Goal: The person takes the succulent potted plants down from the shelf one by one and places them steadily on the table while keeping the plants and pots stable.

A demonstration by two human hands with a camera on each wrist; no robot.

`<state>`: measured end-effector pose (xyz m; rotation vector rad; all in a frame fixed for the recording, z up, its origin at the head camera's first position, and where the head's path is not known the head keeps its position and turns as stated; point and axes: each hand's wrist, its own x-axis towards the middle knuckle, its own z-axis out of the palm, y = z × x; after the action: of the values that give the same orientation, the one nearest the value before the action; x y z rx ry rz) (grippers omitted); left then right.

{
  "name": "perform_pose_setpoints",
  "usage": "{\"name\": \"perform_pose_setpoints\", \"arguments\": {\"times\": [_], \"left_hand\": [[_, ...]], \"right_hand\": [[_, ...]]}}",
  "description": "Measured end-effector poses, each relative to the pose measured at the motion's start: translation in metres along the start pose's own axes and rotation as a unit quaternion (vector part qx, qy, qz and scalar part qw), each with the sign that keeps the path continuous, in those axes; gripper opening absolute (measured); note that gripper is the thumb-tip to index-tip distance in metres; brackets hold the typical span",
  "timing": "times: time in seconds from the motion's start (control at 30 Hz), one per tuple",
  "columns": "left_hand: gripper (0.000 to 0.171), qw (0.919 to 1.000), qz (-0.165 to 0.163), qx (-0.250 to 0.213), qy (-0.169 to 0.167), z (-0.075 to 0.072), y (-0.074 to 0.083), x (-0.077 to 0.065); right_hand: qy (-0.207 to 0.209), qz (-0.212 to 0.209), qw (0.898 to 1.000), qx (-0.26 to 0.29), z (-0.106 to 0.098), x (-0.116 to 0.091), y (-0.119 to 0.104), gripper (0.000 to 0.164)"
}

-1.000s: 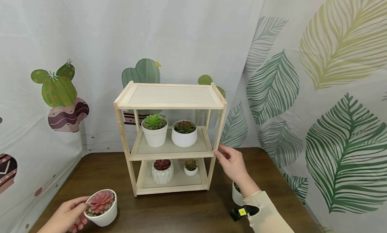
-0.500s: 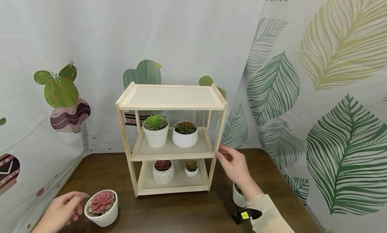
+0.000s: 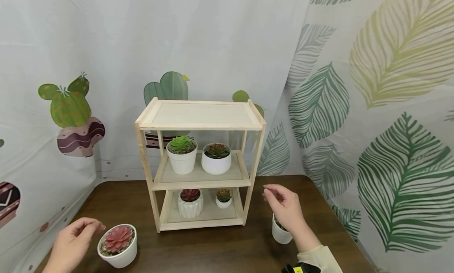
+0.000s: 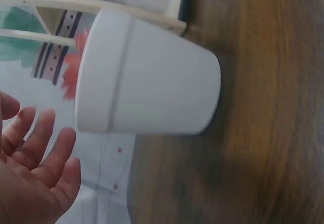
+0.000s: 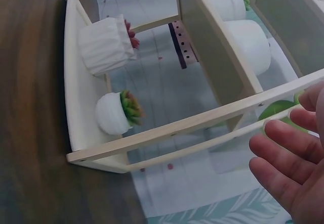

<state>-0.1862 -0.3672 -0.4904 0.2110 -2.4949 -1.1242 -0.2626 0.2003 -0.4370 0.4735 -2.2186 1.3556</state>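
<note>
My left hand is empty, its fingers loosely bent just left of a white pot with a pink succulent. In the left wrist view a gap shows between the fingertips and that pot's rim. To the right of a three-tier wooden shelf, my right hand hovers with nothing in it, fingers relaxed and apart from the shelf's post. Below this hand, another white potted plant stands on the table, its top partly hidden by the wrist.
The middle tier bears a green succulent and a brownish one in white pots. On the bottom tier are a dark red succulent in a ribbed pot and a small potted succulent. Printed curtains hang behind the brown table.
My left hand has let go of the pink succulent's pot and drawn off to its left. My right hand has left the shelf's post, moving right and down.
</note>
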Motion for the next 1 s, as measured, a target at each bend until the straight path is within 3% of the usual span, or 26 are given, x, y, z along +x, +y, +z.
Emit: {"name": "perform_pose_setpoints", "arguments": {"times": [0.23, 0.5, 0.87, 1.0], "left_hand": [[0.02, 0.9947, 0.092, -0.03, 0.033, 0.012, 0.023, 0.002], [0.026, 0.9913, 0.121, -0.039, 0.033, 0.016, 0.061, 0.017], [0.032, 0.9803, 0.182, -0.068, 0.036, 0.016, 0.121, 0.052], [0.036, 0.9783, 0.196, -0.063, 0.02, 0.016, 0.142, 0.064]], "right_hand": [[0.012, 0.013, 1.0, 0.019, -0.006, -0.027, 0.011, 0.011], [0.004, 0.056, 0.998, 0.034, -0.006, -0.048, 0.009, 0.01], [0.001, 0.062, 0.996, 0.058, -0.008, -0.059, -0.007, 0.007], [-0.004, 0.053, 0.997, 0.064, -0.005, -0.061, -0.008, 0.008]]}}
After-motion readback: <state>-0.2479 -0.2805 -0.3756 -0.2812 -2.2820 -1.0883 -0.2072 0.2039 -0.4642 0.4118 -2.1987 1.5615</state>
